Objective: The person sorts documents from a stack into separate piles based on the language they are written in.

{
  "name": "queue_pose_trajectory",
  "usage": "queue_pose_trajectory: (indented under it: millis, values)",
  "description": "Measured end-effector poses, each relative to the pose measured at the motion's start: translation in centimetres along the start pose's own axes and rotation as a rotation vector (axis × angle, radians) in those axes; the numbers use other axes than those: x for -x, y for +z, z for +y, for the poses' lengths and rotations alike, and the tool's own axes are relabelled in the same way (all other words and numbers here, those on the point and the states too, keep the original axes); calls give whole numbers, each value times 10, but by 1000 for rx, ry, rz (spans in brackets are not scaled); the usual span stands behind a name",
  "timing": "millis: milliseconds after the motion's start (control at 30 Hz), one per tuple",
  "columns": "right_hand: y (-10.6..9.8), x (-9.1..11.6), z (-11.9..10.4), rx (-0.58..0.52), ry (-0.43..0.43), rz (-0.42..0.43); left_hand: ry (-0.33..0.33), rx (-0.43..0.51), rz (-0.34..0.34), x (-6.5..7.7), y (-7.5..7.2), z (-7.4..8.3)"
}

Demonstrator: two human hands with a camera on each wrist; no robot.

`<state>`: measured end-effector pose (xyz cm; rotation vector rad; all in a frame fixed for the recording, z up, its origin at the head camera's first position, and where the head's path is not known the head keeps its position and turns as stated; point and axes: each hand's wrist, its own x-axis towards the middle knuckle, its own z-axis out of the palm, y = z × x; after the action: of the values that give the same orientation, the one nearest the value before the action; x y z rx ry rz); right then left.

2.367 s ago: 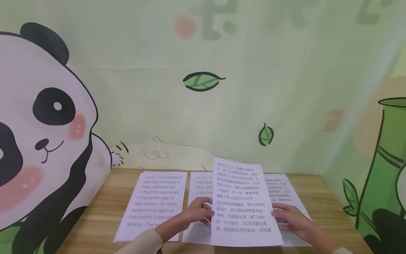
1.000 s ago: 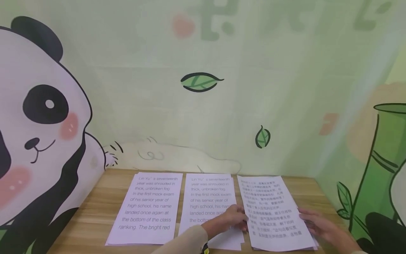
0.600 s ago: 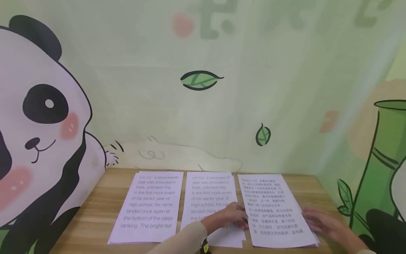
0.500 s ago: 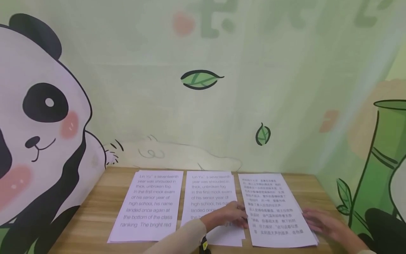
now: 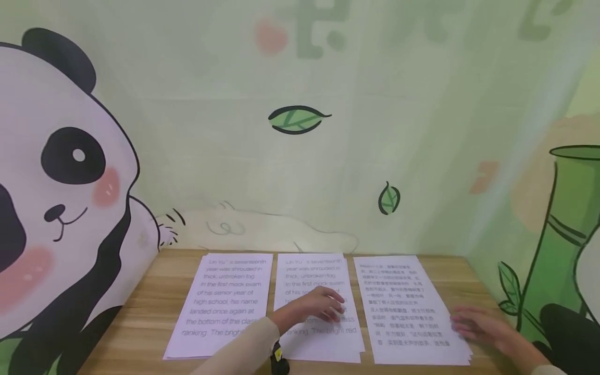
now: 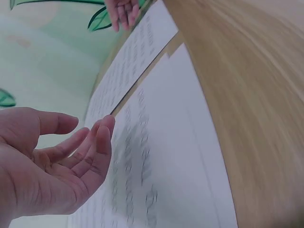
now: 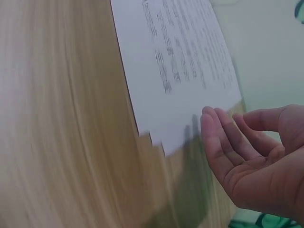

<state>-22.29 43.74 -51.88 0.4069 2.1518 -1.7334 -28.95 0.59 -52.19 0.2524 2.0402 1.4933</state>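
Far left: panda [image 5: 84,172] printed on the wall hanging [image 5: 300,172] behind the counter [image 5: 140,307].

Left stack [image 5: 229,302]: printed sheets in English, lying flat toward the counter's left edge, top end close to the back edge. Sleeve [image 5: 244,346] of the left arm crosses in front of its near right corner.

Middle stack [image 5: 304,281]: English text also, flat, mid-counter, running from close to the back edge toward the near edge; lower sheets show out past its right side. Left hand [image 5: 323,304] above it, forearm slanting in from the near edge, pointing away and rightward. Left wrist view: palm turned sideways, fingers loosely bent, thumb standing apart from them. Grip relaxed, well spread between thumb and fingers, has hold of nothing; shadow on the paper below. Dark band [image 5: 278,359] with a yellow mark at the wrist.

Right stack [image 5: 403,312]: Chinese text, flat, toward the counter's right edge; sheet corners stepped at the near right. Right hand [image 5: 475,324] at its right side, forearm in from the near right corner, fingers lightly bent and together, thumb apart. Grip loose, nothing held; fingertip contact with the paper: cannot tell.

Far right: printed bamboo [image 5: 558,224].
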Motion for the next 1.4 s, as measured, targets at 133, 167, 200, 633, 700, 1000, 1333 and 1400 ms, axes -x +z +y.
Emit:
queue_pose_trajectory:
  millis: [133,167,200,633,700,1000,1333,1400]
  values:
    - [20,-1,-7,61,-25,-59,-10,10,27,6,-17,-8]
    - [27,0,-9,80,-25,-84,-15,12,32,8,-21,-11]
    - [35,0,-12,94,-22,-104,-18,18,37,11,-24,-15]
    - [140,-5,-37,70,-74,-318,-2,9,95,44,-71,-43]
    - [152,-7,-38,60,-70,-341,-15,-20,128,49,-79,-46]
    - [177,-7,-45,39,-58,-326,-128,-84,260,71,-100,-62]
    - [191,-14,-49,-1,-15,-338,-133,-108,260,86,-98,-63]
    - [194,-14,-50,5,-22,-347,-129,-107,258,88,-98,-62]
